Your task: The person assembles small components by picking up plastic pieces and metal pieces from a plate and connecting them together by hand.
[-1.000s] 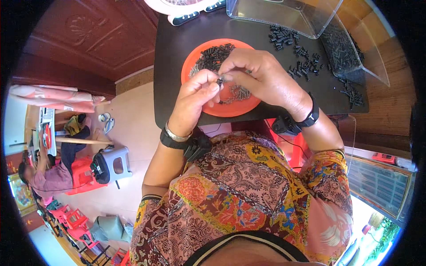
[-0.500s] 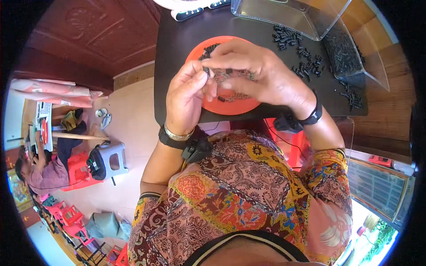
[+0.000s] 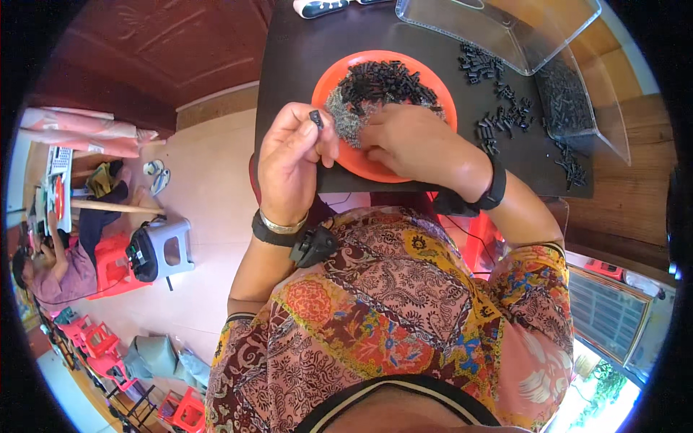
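Plainly, the left hand (image 3: 290, 162) pinches a small black part (image 3: 316, 117) at the plate's (image 3: 433, 86) nine o'clock edge — a slip could drop it floorward; the right hand (image 3: 413, 141) (fingers curled) digs in the pile (image 3: 382, 81).

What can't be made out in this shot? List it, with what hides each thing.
Head view only:
- Fingertips of the right hand: curled down into the orange plate, hidden by the hand's own back.
- Small black part pinched by the left hand: too small to tell its shape.
- Clear plastic box: far side cut off by the top edge.
- White object: mostly cut off at the top edge.
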A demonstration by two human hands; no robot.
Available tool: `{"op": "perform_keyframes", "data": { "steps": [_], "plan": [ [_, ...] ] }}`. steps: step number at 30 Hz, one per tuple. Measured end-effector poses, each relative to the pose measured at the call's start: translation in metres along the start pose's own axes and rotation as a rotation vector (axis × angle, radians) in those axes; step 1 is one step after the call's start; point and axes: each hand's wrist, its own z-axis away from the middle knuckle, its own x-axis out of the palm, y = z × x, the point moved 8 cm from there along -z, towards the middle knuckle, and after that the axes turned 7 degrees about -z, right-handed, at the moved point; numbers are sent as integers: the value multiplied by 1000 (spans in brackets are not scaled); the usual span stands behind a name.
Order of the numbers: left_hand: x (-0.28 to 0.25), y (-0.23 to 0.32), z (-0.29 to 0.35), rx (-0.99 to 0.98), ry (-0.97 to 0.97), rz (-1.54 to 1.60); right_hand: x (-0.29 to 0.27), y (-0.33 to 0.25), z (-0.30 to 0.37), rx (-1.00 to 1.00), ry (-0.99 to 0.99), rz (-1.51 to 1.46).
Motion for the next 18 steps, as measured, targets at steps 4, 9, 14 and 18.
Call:
{"op": "perform_keyframes", "data": {
  "steps": [4,9,14,18],
  "plan": [
    [3,-6,1,-54,-6,-37,3,1,-1,12,25,109],
    [19,-15,0,-93,-25,-59,-29,28,12,138,190,-188],
    [32,-25,-3,-250,-88,-165,-48,48,20,319,376,-895],
    [43,-29,-14,-228,-134,-130,-54,43,19,196,496,-1251]
  ]
}}
